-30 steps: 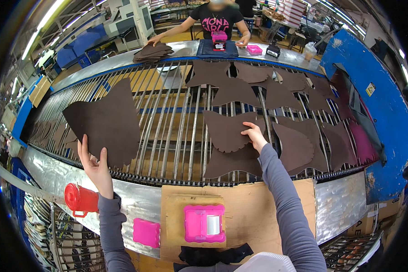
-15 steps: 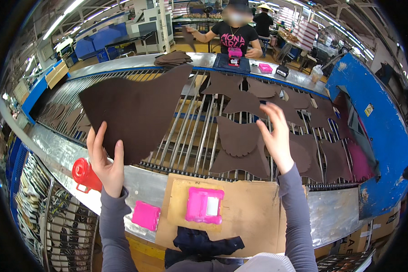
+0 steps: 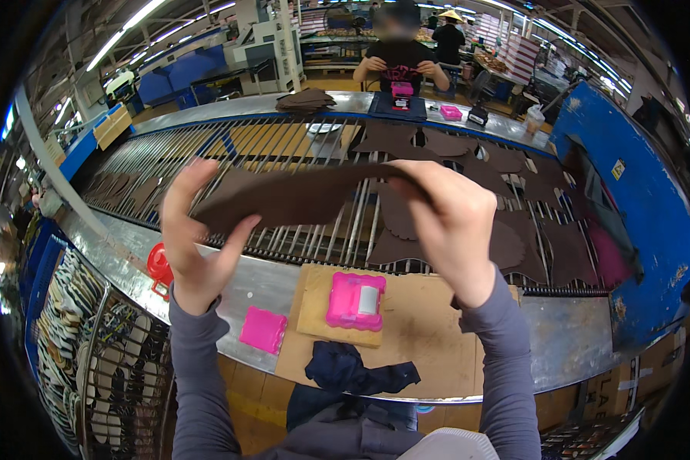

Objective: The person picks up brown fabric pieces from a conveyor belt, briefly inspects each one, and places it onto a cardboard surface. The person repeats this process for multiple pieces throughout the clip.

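Both my hands hold up one dark brown sheet piece (image 3: 299, 198), seen nearly edge-on above the rollers. At its left end, the fingers and thumb of my left hand (image 3: 199, 253) are closed on it. My right hand (image 3: 456, 230) grips the other end, where the sheet bends over; some of its fingers are hidden. Below the sheet, a pink scalloped plastic case (image 3: 345, 300) with a pale window sits on a yellowish board (image 3: 314, 307). A flat pink square (image 3: 264, 330) lies left of it on the metal ledge.
More brown cut pieces (image 3: 529, 238) lie on the roller conveyor (image 3: 284, 241), beside a blue machine housing (image 3: 636, 192) at right. Cardboard (image 3: 429, 330), a dark cloth (image 3: 353, 372) and a red container (image 3: 159, 268) occupy the near ledge. Across stands a co-worker (image 3: 402, 65) near stacked pieces (image 3: 305, 100).
My right hand has gone from empty to gripping the sheet's right end. The sheet has tipped from facing me to nearly edge-on. The co-worker's hands have come together in front.
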Demonstrator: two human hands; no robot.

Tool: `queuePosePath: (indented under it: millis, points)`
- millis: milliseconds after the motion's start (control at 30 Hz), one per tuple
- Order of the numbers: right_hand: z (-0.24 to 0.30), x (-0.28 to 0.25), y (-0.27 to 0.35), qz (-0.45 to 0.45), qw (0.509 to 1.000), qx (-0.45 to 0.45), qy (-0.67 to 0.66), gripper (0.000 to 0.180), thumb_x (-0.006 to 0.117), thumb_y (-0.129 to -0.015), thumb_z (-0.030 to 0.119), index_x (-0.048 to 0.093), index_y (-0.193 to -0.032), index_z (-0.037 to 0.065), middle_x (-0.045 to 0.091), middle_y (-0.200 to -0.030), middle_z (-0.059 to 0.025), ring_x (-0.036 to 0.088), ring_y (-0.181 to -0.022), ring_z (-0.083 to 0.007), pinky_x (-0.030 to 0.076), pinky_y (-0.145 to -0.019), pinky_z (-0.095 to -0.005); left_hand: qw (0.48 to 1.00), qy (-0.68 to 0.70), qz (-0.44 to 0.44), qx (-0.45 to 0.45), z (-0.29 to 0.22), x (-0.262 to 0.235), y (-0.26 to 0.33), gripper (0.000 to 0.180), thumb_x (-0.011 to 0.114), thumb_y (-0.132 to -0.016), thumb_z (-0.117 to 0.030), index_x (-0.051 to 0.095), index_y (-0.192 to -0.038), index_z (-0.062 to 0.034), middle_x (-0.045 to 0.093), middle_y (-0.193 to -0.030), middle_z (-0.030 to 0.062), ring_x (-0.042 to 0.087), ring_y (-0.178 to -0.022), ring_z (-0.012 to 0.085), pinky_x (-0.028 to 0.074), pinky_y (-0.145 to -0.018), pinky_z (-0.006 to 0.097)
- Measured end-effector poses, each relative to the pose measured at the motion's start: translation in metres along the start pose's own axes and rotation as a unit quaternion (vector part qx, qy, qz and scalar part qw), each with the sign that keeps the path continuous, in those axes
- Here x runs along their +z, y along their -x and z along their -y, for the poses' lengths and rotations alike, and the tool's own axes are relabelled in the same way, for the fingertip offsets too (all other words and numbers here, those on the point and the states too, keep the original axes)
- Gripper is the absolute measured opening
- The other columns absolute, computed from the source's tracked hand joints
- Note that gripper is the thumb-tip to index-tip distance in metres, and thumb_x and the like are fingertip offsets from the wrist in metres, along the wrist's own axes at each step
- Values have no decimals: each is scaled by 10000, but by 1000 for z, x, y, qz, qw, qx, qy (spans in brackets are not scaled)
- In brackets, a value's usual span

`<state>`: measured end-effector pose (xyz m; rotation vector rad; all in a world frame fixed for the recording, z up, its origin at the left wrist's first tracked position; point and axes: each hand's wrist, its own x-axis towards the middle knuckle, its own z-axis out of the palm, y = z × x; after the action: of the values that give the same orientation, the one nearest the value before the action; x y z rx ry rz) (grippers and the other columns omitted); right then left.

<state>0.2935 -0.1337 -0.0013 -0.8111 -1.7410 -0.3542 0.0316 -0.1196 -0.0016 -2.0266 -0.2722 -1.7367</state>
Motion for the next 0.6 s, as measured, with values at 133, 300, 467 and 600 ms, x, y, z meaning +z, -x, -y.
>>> queuePosePath:
  millis: [133,300,467,600]
  points:
    - [-3,-2,22,105,892,250,-362,242,627,-920,85,630,-1127,-40,683,-936,-37,580,-843,-67,478,-772,-229,875,244,1,-418,1,-34,84,376,725,-785,39,632,-1146,-10,671,-1060,151,638,-966,196,522,-822,318]
    - [-11,11,76,229,901,222,-294,410,573,-943,52,452,-1324,-40,573,-1254,-76,491,-1116,-74,410,-951,-254,860,113,121,-484,-18,-39,115,171,691,-869,-78,674,-982,49,705,-814,77,615,-737,84,480,-670,252]
    - [-33,36,129,279,894,263,-233,245,694,-822,-10,663,-1064,-23,710,-863,-96,665,-752,-133,540,-681,-278,840,88,204,-496,-7,-51,141,227,696,-860,-100,678,-1037,40,675,-738,66,553,-669,59,454,-619,248]
    - [-31,56,146,300,895,248,-217,276,696,-803,-7,660,-1077,12,693,-851,-130,669,-748,-150,531,-681,-277,831,95,210,-507,2,-63,164,229,693,-859,-90,677,-1045,41,675,-744,51,544,-675,47,448,-616,239]
